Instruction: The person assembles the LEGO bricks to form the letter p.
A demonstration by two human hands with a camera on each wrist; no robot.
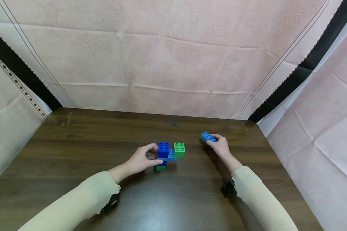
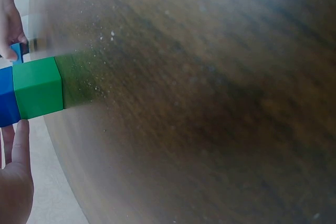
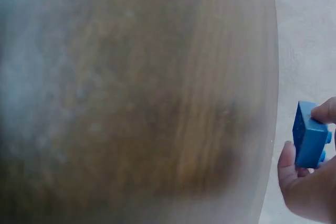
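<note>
A stack of toy building blocks stands at the middle of the table in the head view. On top are a dark blue block [image 1: 163, 150] and a green block [image 1: 179, 149], both on a light blue block [image 1: 170, 156]. Below these come another dark blue block and a green bottom block [image 2: 39, 86]. My left hand [image 1: 141, 159] holds the stack from its left side, thumb in front and fingers behind. To the right, my right hand [image 1: 220, 147] pinches a separate light blue block [image 1: 208, 137] above the table, studs upward, apart from the stack.
The brown wooden table [image 1: 104, 134] has a far edge meeting a pale patterned cloth [image 1: 167, 64]. Similar cloth hangs at both sides, with black strips [image 1: 295, 77] along the corners. Dark wrist cameras [image 1: 228, 187] sit under the sleeves.
</note>
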